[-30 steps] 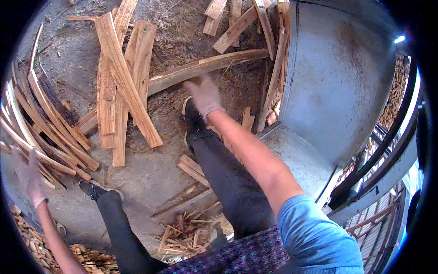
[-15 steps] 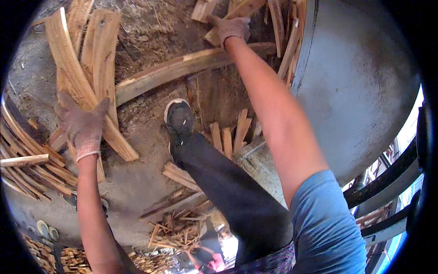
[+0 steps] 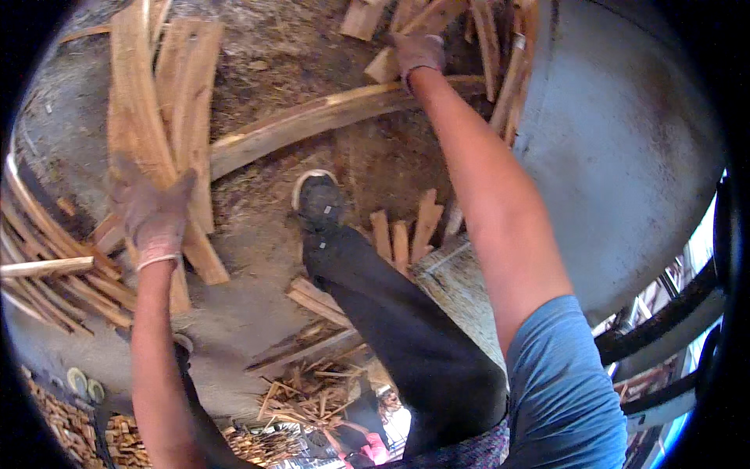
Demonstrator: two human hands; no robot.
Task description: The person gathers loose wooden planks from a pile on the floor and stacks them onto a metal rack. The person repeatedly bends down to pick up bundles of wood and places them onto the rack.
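Note:
My left hand (image 3: 156, 207), in a worn knit glove, lies across a long wooden board (image 3: 134, 86) on the left, thumb and fingers spread over its surface. Beside that board are more flat boards (image 3: 187, 117), overlapping near the hand. At the far middle my gloved right hand (image 3: 419, 56) is closed around a short wooden plank (image 3: 437, 16) that slants up to the right; its fingertips are partly hidden. A long curved timber (image 3: 312, 121) runs between the two hands, its far end passing under my right wrist.
Curved slats (image 3: 62, 289) are heaped at the left. My shoe (image 3: 316, 199) stands near upright wood pieces (image 3: 400, 238). A large grey curved metal surface (image 3: 625, 141) fills the right. Behind me are scrap wood (image 3: 312, 399) and a person in pink (image 3: 373, 449).
The long board under my left hand has swung more upright, its far end moving right. My right hand's fingers have drawn in around the plank. The whole view has shifted slightly.

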